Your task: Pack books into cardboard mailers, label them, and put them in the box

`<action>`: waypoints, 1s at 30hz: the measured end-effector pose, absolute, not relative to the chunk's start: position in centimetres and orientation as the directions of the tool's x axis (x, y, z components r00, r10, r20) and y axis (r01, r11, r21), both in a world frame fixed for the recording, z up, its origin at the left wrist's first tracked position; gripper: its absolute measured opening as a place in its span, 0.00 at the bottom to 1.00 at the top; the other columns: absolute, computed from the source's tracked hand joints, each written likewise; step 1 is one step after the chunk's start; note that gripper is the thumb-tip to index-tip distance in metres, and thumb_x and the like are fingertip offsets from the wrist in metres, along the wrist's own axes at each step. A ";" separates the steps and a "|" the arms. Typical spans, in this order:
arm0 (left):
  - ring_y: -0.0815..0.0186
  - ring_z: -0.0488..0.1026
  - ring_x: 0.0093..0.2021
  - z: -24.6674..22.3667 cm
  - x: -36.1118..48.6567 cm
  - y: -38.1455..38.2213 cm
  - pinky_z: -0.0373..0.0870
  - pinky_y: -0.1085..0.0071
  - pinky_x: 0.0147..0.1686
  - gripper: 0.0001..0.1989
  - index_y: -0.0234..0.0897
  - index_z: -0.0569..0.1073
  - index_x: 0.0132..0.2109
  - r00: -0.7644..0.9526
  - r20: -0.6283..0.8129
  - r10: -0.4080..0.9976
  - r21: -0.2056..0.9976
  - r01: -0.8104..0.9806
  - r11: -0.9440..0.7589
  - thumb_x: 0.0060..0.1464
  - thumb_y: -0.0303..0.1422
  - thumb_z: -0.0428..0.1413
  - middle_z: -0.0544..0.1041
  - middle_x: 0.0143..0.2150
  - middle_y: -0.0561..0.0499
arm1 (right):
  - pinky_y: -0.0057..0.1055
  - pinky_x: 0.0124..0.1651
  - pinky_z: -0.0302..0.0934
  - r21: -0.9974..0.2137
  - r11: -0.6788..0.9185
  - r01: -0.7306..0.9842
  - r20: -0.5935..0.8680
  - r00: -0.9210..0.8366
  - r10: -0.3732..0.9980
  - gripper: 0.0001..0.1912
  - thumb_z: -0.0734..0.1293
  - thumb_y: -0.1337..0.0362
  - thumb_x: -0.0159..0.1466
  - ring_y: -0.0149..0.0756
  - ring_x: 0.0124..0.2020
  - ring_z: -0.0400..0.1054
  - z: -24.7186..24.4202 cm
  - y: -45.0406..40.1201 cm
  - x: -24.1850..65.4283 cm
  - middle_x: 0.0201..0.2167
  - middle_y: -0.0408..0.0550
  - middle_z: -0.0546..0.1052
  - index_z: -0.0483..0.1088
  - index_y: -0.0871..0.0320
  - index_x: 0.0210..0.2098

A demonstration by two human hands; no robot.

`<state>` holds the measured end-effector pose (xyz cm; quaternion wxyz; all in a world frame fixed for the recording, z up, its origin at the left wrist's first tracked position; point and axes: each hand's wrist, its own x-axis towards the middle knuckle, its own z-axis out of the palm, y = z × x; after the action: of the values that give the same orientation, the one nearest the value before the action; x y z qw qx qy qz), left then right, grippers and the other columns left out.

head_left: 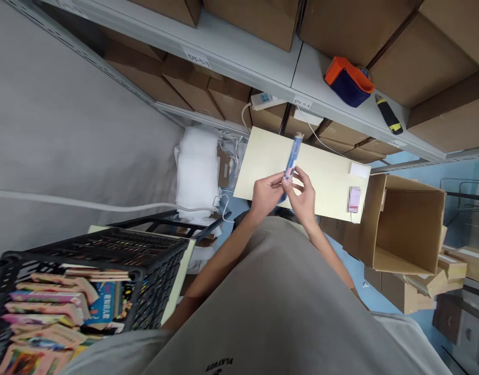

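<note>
A blue book (pixel 293 154), pink near its lower end, stands up above the table with its narrow spine toward me. Its covers are mostly turned out of sight. My left hand (pixel 264 195) grips its near end from the left, fingers closed around the edge. From the right, my right hand (pixel 303 197) pinches the same end, with the thumb against the spine. Both hands are over the front edge of the pale yellow table (pixel 263 151).
A black crate (pixel 157 245) of books stands at lower left. White packaging bags (pixel 198 169) are stacked left of the table. An open carton (pixel 409 224) stands to the right. A tape dispenser (pixel 349 80) and a utility knife (pixel 388 114) lie on the shelf; a phone (pixel 354 199) is at the table's right.
</note>
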<state>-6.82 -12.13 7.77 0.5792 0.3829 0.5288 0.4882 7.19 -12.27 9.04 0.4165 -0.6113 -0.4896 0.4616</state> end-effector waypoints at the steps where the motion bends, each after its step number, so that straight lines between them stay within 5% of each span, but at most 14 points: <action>1: 0.48 0.89 0.54 7.9 -6.4 -12.4 0.86 0.51 0.61 0.27 0.40 0.89 0.57 -0.008 -0.199 0.980 0.976 -0.096 0.198 0.60 0.54 0.71 0.90 0.55 0.44 | 0.48 0.67 0.77 -0.959 -0.201 0.199 -0.180 0.118 0.977 0.39 0.78 0.36 0.66 0.52 0.69 0.75 9.1 -12.3 7.0 0.69 0.56 0.80 0.75 0.49 0.68; 6: 0.51 0.84 0.63 6.7 -7.3 -12.2 0.80 0.53 0.68 0.24 0.43 0.85 0.63 0.036 -0.006 0.999 0.998 0.066 0.004 0.66 0.48 0.67 0.86 0.65 0.41 | 0.50 0.68 0.74 -0.965 -0.220 0.141 -0.179 0.258 0.949 0.34 0.74 0.33 0.67 0.53 0.59 0.80 8.9 -11.0 9.3 0.53 0.56 0.88 0.80 0.55 0.56; 10: 0.45 0.75 0.74 4.4 -9.6 -10.6 0.75 0.47 0.72 0.37 0.41 0.80 0.69 -0.139 -0.106 0.985 0.994 0.021 0.110 0.60 0.54 0.71 0.79 0.73 0.36 | 0.50 0.64 0.76 -0.972 -0.209 0.107 -0.190 0.161 0.968 0.31 0.76 0.35 0.67 0.54 0.57 0.82 9.2 -10.8 11.5 0.55 0.57 0.88 0.81 0.55 0.52; 14: 0.42 0.83 0.66 3.9 -10.4 -9.7 0.79 0.45 0.69 0.37 0.36 0.85 0.60 0.091 -0.261 0.961 0.934 -0.228 0.275 0.55 0.60 0.72 0.87 0.61 0.34 | 0.49 0.58 0.78 -0.963 -0.266 0.050 -0.257 0.140 0.956 0.32 0.77 0.35 0.65 0.53 0.55 0.83 8.9 -11.0 12.5 0.55 0.58 0.88 0.81 0.56 0.51; 18: 0.45 0.87 0.58 4.7 -9.9 -9.9 0.81 0.45 0.67 0.33 0.37 0.87 0.55 0.195 -0.304 0.933 0.899 -0.266 0.348 0.52 0.56 0.76 0.89 0.56 0.36 | 0.49 0.59 0.78 -0.960 -0.272 0.069 -0.258 0.157 0.953 0.33 0.78 0.34 0.64 0.53 0.54 0.83 7.6 -10.6 13.3 0.53 0.59 0.89 0.81 0.57 0.50; 22: 0.46 0.88 0.55 4.5 -9.3 -10.1 0.82 0.46 0.65 0.34 0.36 0.87 0.53 0.135 -0.326 0.936 0.900 -0.258 0.351 0.50 0.57 0.76 0.90 0.53 0.36 | 0.50 0.61 0.78 -0.950 -0.298 0.098 -0.282 0.148 0.948 0.34 0.77 0.34 0.65 0.53 0.57 0.83 5.7 -9.6 14.3 0.56 0.61 0.88 0.80 0.57 0.53; 26: 0.45 0.89 0.53 3.4 -8.3 -10.4 0.85 0.48 0.59 0.37 0.35 0.86 0.53 -0.020 -0.357 0.934 0.906 -0.251 0.340 0.49 0.60 0.76 0.91 0.50 0.37 | 0.55 0.70 0.73 -0.931 -0.295 0.217 -0.239 0.250 0.938 0.46 0.79 0.31 0.60 0.56 0.66 0.78 3.8 -8.9 14.2 0.69 0.69 0.79 0.76 0.58 0.63; 30: 0.45 0.89 0.51 3.4 -6.5 -11.2 0.86 0.50 0.56 0.34 0.37 0.86 0.53 -0.117 -0.320 0.940 0.943 -0.129 0.305 0.54 0.61 0.72 0.91 0.48 0.39 | 0.52 0.66 0.77 -0.934 -0.321 0.154 -0.316 0.058 0.947 0.45 0.79 0.31 0.61 0.54 0.65 0.80 3.4 -9.9 11.8 0.66 0.66 0.82 0.76 0.56 0.64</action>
<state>-6.53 -11.24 3.39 0.5644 0.3505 0.5781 0.4737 11.77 -9.86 3.43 0.3784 -0.6213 -0.4430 0.5240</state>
